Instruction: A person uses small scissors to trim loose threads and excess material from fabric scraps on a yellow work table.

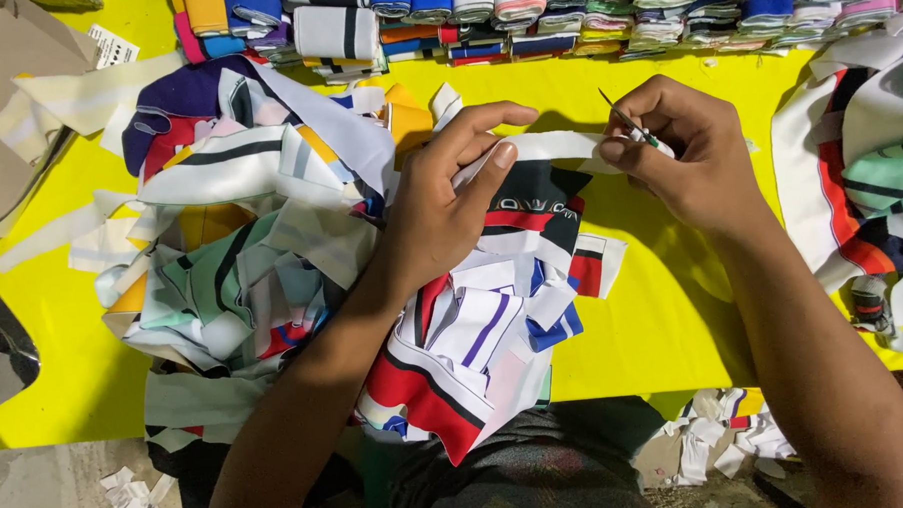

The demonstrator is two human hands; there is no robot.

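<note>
The white strip point(553, 145) is stretching between both hands, just above the top edge of the scrap pile point(302, 259) that is covering the left and middle of the yellow desk point(663, 307). The left hand point(440, 199) is lying over the right part of the pile, its fingers point(498, 157) curling around the strip's left end, thumb pressing on top and index finger arching over it, so the hand is closing on the cloth. The right hand point(688, 156) is sitting just right of the pile, above bare desk, its fingers bunching tightly around the strip's right end and around a thin dark tool point(627, 121) with a greenish tip; the tool is poking up and to the left out of the pinch. What sort of tool it is cannot be told.

Under the strip, a black, red and white piece point(530, 206) is lying on the pile's right side, and striped white, blue and red pieces are spilling off the pile's lower edge toward the person's lap. Beyond the pile, along the desk's far edge, a row of folded bundles point(563, 15) in many colours is standing side by side. Well to the right of the pile, a second heap point(859, 170) of white, red and green cloth is hanging over the desk's right edge. Left of the pile, brown cardboard point(6, 109) is resting at the desk's corner.
</note>
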